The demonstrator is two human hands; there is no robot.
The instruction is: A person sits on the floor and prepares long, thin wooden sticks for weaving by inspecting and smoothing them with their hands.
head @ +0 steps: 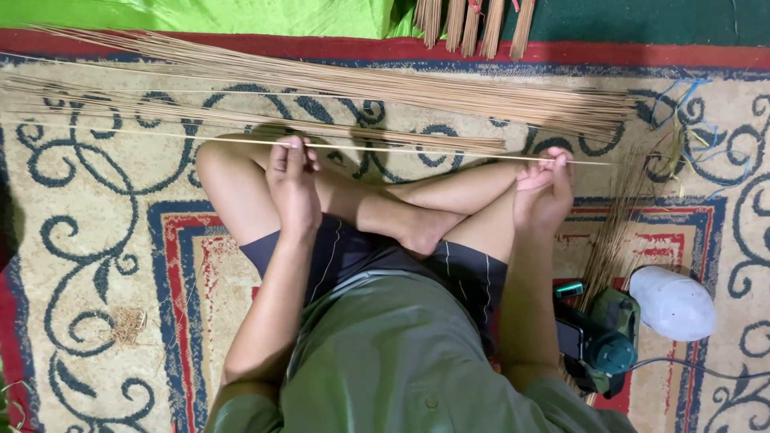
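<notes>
I sit cross-legged on a patterned carpet [96, 240]. My left hand [292, 183] pinches a long thin pale stick [417, 151] near its middle, above my left knee. My right hand [545, 188] grips the same stick close to its right end. The stick lies level across both knees, reaching far left over the carpet. Beyond it lies a large loose pile of similar brown sticks [361, 84].
Tied stick bundles [473, 24] rest at the top edge by green cloth [200, 14]. Loose thin sticks [613, 232] lie right of my knee, with blue string scraps [690, 120]. A green power tool [605, 341] and a white cap [672, 303] sit at lower right.
</notes>
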